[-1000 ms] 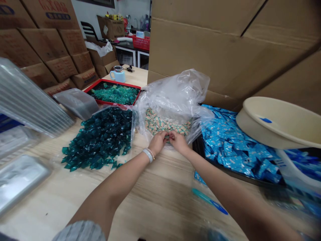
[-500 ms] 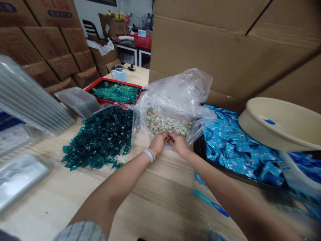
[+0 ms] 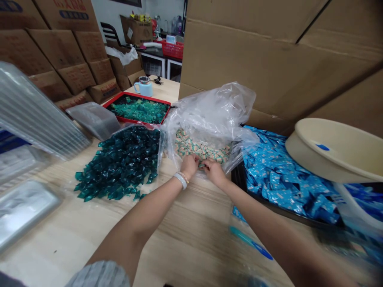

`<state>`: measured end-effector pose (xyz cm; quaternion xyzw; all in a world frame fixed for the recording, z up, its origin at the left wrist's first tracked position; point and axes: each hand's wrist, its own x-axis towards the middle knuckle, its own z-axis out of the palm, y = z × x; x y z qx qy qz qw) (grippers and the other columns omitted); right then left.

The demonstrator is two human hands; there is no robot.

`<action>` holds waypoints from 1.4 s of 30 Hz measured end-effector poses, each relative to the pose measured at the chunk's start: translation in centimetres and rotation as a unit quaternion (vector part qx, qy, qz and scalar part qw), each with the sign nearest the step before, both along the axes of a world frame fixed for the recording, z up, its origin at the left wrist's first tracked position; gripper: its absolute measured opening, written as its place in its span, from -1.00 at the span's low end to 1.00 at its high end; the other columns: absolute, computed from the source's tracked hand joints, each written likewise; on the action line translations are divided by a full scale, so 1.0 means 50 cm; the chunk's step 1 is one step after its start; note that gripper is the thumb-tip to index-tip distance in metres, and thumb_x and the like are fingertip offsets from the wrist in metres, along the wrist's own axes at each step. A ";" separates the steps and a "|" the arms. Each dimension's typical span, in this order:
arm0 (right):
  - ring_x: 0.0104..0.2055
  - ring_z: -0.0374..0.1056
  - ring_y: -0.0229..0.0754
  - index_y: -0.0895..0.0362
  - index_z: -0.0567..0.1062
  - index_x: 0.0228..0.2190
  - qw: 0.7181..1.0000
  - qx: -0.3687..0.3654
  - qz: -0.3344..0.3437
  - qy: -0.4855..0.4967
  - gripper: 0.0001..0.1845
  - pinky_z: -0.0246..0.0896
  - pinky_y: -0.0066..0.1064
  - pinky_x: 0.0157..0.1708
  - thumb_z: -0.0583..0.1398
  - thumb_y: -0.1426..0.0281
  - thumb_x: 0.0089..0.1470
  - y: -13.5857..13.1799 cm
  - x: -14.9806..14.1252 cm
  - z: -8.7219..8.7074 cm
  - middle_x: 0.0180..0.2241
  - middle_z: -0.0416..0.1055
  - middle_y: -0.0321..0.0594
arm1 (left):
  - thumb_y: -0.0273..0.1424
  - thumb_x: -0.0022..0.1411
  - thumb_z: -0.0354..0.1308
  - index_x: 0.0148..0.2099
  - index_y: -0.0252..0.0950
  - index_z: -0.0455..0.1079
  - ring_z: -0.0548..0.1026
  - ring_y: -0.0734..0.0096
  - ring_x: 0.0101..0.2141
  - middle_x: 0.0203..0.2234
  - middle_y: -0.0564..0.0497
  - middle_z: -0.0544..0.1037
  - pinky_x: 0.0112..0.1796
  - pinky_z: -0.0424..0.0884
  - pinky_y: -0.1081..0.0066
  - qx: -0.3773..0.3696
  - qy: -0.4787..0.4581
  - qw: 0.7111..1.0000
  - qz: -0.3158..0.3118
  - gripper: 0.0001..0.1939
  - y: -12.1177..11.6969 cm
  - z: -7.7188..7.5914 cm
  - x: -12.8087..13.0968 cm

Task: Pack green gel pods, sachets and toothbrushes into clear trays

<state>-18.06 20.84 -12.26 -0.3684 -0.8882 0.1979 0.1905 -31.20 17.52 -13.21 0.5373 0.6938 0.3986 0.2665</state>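
My left hand, with a white band and a bracelet at the wrist, has its fingers pinched together at the near edge of a pile of small pale pieces with green markings. Close beside it on the right, my right hand is also closed in a pinch. What the fingertips hold is too small and too hidden to make out. The pieces lie in the mouth of a clear plastic bag, whose film bunches up behind them. Left of my hands spreads a heap of dark teal wrapped pieces.
On the right, blue printed packets fill a black tray beside a cream basin. A teal and blue pen-like tool lies in front. Behind stand a red-rimmed tray, a blue mug and a tall cardboard sheet. Clear plastic trays lean left.
My hands have drawn slightly apart from each other, still over the near edge of the pale pieces. The view has shifted a little; the surrounding things have not moved.
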 end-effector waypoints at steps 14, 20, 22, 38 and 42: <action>-0.45 0.26 -0.26 0.19 0.33 -0.25 0.999 -0.037 -0.032 0.015 -0.63 0.16 -0.42 -0.38 0.04 0.63 -0.20 -0.001 0.003 0.002 -0.47 0.34 -0.25 | -0.58 -0.05 0.12 -0.10 -0.36 0.27 0.41 0.47 -0.39 -0.40 0.01 0.46 -0.32 0.34 0.48 0.069 -0.057 0.984 -0.156 -0.62 -0.016 -0.005 -0.012; -0.43 0.29 -0.25 0.20 0.32 -0.28 0.996 -0.056 -0.069 0.022 -0.65 0.17 -0.43 -0.39 0.03 0.64 -0.20 -0.014 -0.004 0.011 -0.44 0.38 -0.21 | -0.64 -0.01 0.01 0.00 -0.31 0.22 0.39 0.38 -0.25 -0.25 -0.05 0.45 -0.20 0.31 0.38 0.094 0.026 0.985 -0.145 -0.53 -0.032 0.004 0.005; -0.44 0.29 -0.24 0.18 0.33 -0.30 0.996 -0.038 -0.086 0.004 -0.68 0.16 -0.44 -0.39 0.03 0.63 -0.18 -0.022 -0.005 0.015 -0.44 0.39 -0.20 | -0.66 -0.01 -0.03 0.05 -0.31 0.17 0.38 0.35 -0.22 -0.21 -0.08 0.43 -0.18 0.31 0.35 0.090 0.064 0.986 -0.123 -0.48 -0.042 0.007 0.012; -0.24 0.24 -0.15 0.16 0.42 -0.32 0.999 0.008 -0.037 -0.029 -0.70 0.09 -0.32 -0.17 0.05 0.61 -0.14 -0.039 0.005 0.023 -0.33 0.38 -0.13 | -0.60 0.08 -0.06 0.12 -0.30 0.07 0.37 0.36 -0.21 -0.26 -0.07 0.45 -0.15 0.29 0.35 0.085 0.063 0.988 -0.113 -0.47 -0.051 -0.001 0.023; -0.30 0.25 -0.17 0.13 0.43 -0.51 0.969 -0.186 -0.088 0.134 -0.87 0.12 -0.32 -0.21 0.13 0.56 -0.20 -0.018 0.003 0.028 -0.44 0.38 -0.21 | -0.59 0.02 0.05 0.08 -0.36 0.13 0.43 0.43 -0.34 -0.36 -0.03 0.48 -0.26 0.35 0.42 0.086 -0.071 0.990 -0.088 -0.47 -0.032 0.000 0.003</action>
